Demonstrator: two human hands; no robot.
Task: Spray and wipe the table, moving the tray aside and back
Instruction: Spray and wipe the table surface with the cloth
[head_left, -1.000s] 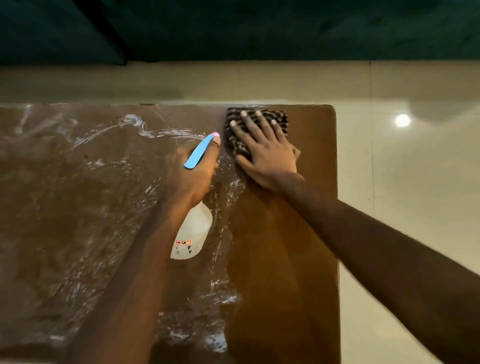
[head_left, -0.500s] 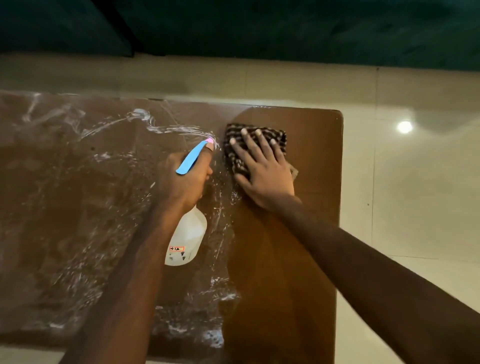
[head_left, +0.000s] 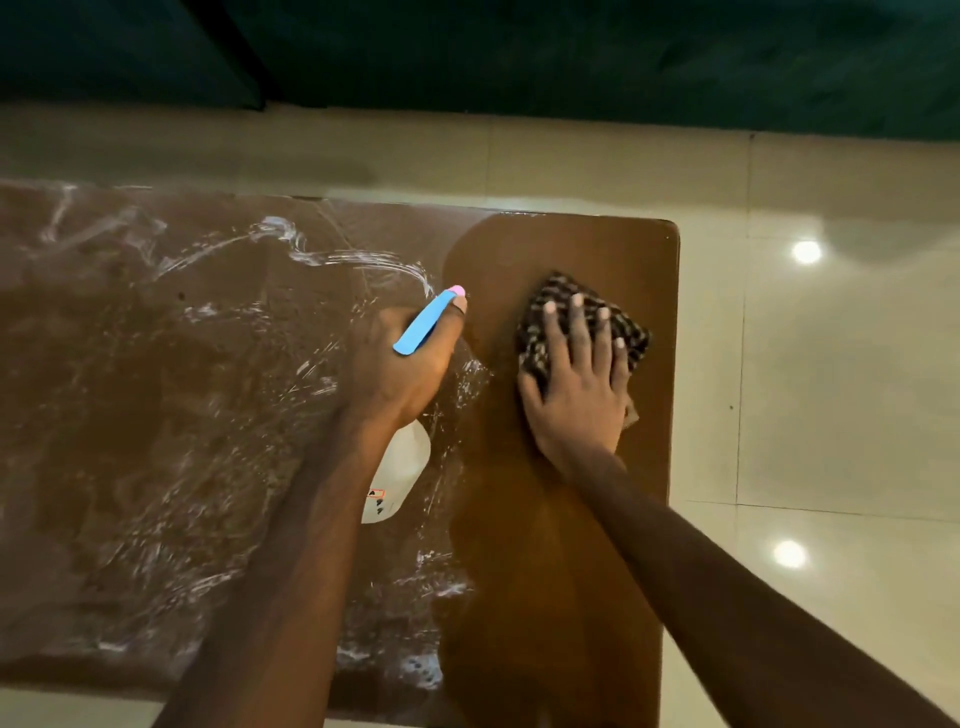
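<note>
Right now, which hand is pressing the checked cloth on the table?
The right hand, fingers spread flat on the checked cloth on the wooden table's streak-free side. The left hand instead grips the spray bottle.

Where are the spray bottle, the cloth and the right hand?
spray bottle (head_left: 400, 467): head view, white body above the label.
cloth (head_left: 531, 338): head view, checked patch left of the forefinger.
right hand (head_left: 579, 410): head view, back of the hand.
</note>
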